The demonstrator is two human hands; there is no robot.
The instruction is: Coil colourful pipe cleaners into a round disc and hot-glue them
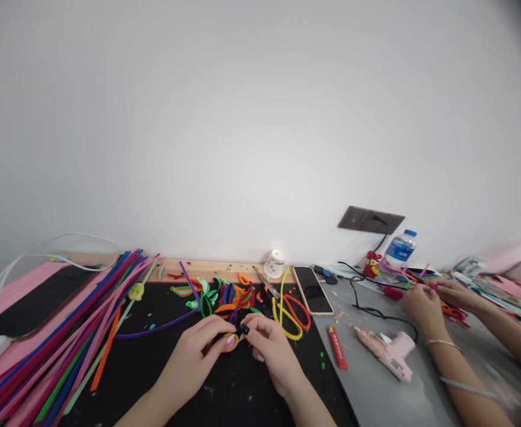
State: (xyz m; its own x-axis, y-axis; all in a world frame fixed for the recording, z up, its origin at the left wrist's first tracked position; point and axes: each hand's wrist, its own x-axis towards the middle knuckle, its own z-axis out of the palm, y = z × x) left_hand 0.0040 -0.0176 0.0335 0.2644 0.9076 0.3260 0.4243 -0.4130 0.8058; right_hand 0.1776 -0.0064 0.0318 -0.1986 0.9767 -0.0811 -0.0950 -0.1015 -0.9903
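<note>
My left hand (198,353) and my right hand (270,350) meet over the black mat (225,394), fingertips pinched together. Between them is a small yellow and orange pipe-cleaner piece (231,344), partly covered by the fingers. Something small and dark shows at the right fingertips, too small to make out. Just beyond my hands lies a pile of bent pipe-cleaner shapes (238,296) in orange, green, blue and red. A purple pipe cleaner (158,330) curves along the mat to the left of that pile.
Long pipe cleaners (86,320) lie bundled at left. Yellow and red loops (294,323) sit near a metal blade, a white cup (274,264) and a phone (313,290). At right are a red stick (337,349), a pink glue gun (389,354), a bottle (400,249) and another person's hands (425,305).
</note>
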